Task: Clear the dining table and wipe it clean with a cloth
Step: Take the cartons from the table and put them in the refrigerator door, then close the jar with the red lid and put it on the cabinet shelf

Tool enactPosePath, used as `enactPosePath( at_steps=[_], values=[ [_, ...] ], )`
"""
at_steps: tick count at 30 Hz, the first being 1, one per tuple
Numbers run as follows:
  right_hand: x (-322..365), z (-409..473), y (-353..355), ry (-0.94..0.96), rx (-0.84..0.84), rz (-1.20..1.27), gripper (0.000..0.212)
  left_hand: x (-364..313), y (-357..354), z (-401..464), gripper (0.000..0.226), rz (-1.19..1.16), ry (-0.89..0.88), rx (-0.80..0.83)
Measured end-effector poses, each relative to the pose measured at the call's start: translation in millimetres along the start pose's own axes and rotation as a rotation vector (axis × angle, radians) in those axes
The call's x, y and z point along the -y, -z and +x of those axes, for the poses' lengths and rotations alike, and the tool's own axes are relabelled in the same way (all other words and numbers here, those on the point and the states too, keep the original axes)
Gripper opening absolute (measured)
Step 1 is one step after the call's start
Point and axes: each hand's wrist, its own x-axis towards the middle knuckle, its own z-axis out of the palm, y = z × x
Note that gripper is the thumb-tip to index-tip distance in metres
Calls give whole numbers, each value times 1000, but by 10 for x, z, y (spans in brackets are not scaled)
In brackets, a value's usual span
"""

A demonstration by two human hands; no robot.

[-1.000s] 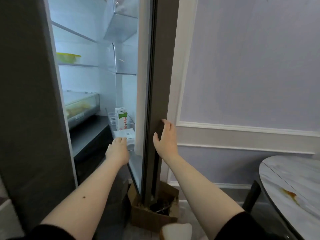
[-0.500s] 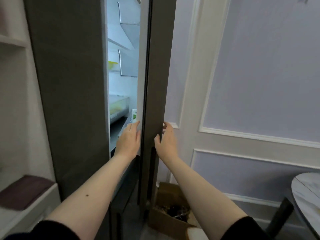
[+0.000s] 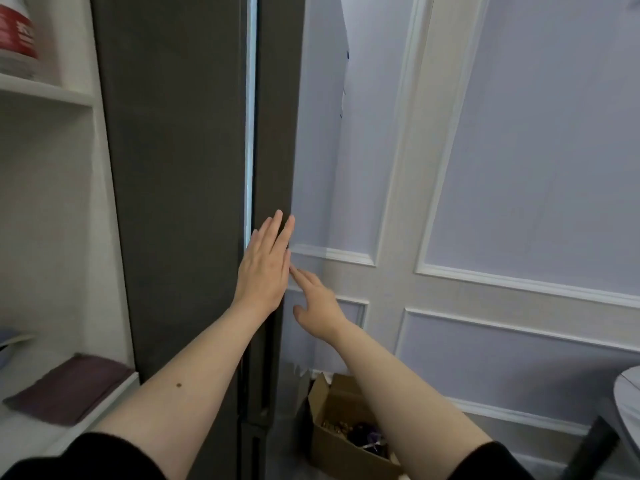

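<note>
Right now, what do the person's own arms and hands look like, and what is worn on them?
Both hands are bare: left hand, right hand; no gloves, rings or watch show. The forearms are uncovered, with black sleeves pushed up near the elbows at the bottom edge of the picture. A small dark mole marks the left forearm.

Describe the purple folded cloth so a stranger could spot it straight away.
Start at the tall dark grey fridge with the thin strip of light down its door gap. Left of it stands a white shelf unit. On its lower ledge lies the dull purple folded cloth, flat and rectangular, the only dark soft thing on those pale shelves.
</note>
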Motion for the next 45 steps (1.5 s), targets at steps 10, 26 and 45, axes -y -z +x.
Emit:
enactPosePath(
  at_steps=[10,26,45],
  values=[
    [-11,96,-143,-104,173,49,95,163,-81,65,57,29,-3,56],
    [-375,-575,302,-355,20,-39,82,-462,-339,-122,63,-268,-72,106],
    [-1200,-4266,2302,-933,-373,-238,72,-4402,-722,-1274,56,-796,-410,476]
  ],
)
